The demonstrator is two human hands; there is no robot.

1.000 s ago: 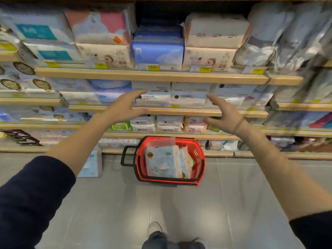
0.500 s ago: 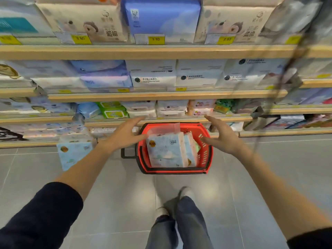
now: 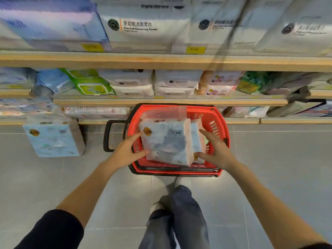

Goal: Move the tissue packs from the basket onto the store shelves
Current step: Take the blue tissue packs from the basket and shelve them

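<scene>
Red basket (image 3: 214, 121) holds a tissue pack (image 3: 167, 141), flanked and touched by spread left hand (image 3: 125, 151) and right hand (image 3: 215, 151).

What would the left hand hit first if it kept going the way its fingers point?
The left hand points toward the big tissue pack in the red basket. Its fingertips look at or touching the pack's left side, though depth is unclear.

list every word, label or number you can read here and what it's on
"多功能洁面柔巾" and "Facial Cleaning Towel": white pack on the upper shelf.
Yellow price tags: digits blurred.
Neighbouring white packs: same layout, blurred.
Green wipes pack: unreadable.
Tissue pack in the red basket: gold badge and print too blurred.
</scene>
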